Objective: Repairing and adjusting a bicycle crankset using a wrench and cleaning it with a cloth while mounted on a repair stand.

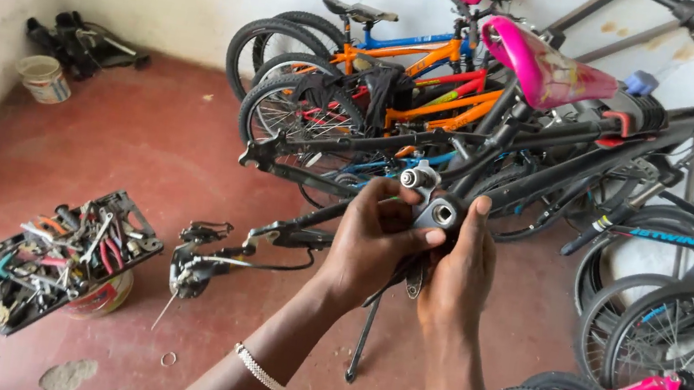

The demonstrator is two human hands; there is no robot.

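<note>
Both my hands hold a metal multi-socket bicycle wrench (431, 199) in front of a black bicycle frame (495, 152). My left hand (372, 239) wraps around the tool from the left, fingers curled over its lower part. My right hand (457, 272) grips it from the right, thumb pressed beside a hexagonal socket head. The tool's lower end is hidden between my palms. A beaded bracelet (260, 368) sits on my left wrist. The frame carries a pink saddle (547, 69) above my hands.
A black tray heaped with hand tools (61, 260) rests on a can at the left. A derailleur with cable (199, 265) lies on the red floor. Orange and blue bicycles (381, 74) lean on the wall. Wheels (666, 353) crowd the right. A white bucket (44, 78) stands far left.
</note>
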